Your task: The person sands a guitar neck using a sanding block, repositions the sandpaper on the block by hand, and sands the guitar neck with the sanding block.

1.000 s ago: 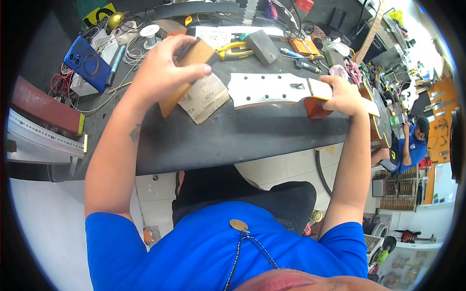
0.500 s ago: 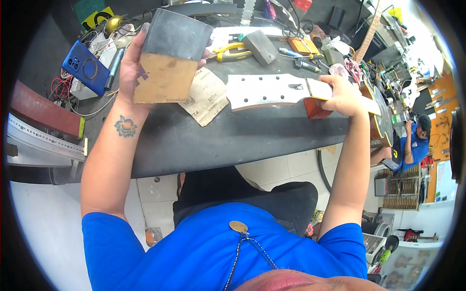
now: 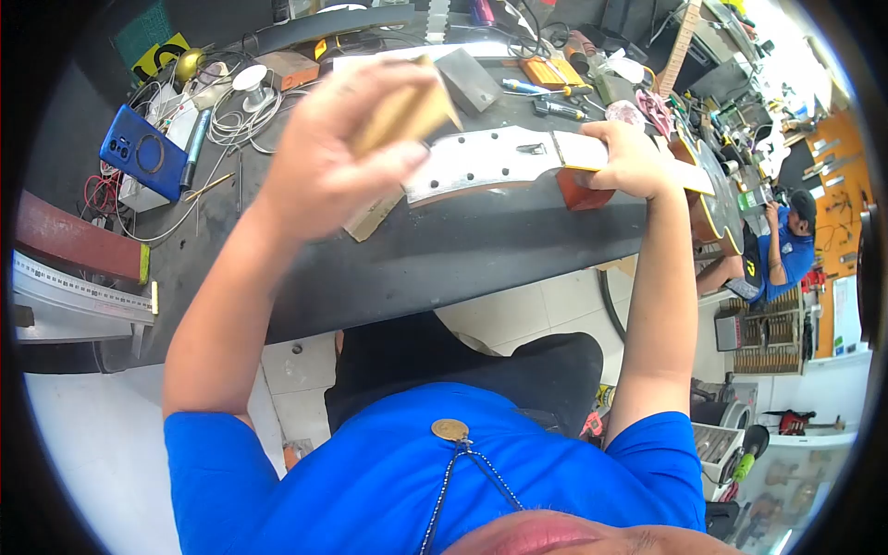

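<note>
My left hand (image 3: 314, 162), partly smeared by motion, is closed around a sanding block wrapped in brown-backed sandpaper (image 3: 407, 109). It is raised beside the end of a guitar headstock (image 3: 486, 159), which is pale, with several dark tuner holes. I cannot tell whether the block touches it. My right hand (image 3: 634, 162) wraps round the guitar neck (image 3: 578, 151) just past the headstock, thumb on the near side. Under the neck sits a red support block (image 3: 585, 191). The guitar body (image 3: 708, 199) lies farther right. Loose sandpaper (image 3: 372, 218) rests beneath my left hand, mostly hidden.
A blue phone (image 3: 143, 153) leans on a white box amid cables at left. A grey block (image 3: 469, 79), a screwdriver (image 3: 560, 109) and an orange box (image 3: 552, 72) lie behind the headstock. Another person (image 3: 786, 245) in blue sits at far right.
My left hand has turned over and moved right with the sanding block, towards the headstock end. The block's face now points away from me. My right hand keeps its hold on the neck.
</note>
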A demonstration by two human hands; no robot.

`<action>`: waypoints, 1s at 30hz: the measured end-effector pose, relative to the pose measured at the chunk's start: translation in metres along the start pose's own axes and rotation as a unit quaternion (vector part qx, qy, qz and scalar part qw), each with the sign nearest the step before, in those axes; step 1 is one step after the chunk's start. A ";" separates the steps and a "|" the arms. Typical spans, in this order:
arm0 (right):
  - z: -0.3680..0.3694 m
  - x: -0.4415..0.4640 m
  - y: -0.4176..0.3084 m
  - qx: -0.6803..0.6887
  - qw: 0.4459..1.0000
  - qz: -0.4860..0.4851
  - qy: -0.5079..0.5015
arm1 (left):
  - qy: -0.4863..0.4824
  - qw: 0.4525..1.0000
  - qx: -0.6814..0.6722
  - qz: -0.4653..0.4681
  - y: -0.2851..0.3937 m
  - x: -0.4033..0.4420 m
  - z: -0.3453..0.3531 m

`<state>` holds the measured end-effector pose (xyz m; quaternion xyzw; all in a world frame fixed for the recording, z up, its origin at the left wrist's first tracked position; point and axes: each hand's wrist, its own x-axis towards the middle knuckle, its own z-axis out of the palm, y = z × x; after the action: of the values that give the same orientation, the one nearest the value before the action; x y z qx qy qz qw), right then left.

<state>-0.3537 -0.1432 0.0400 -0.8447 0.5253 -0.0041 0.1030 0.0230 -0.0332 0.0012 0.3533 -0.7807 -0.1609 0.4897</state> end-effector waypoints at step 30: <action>0.004 -0.002 0.005 0.017 1.000 -0.007 0.015 | -0.004 0.987 -0.044 -0.154 -0.051 0.040 -0.026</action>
<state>-0.3582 -0.1430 0.0358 -0.8465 0.5204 -0.0265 0.1089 0.0555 -0.0948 0.0088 0.4466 -0.7110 -0.2698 0.4714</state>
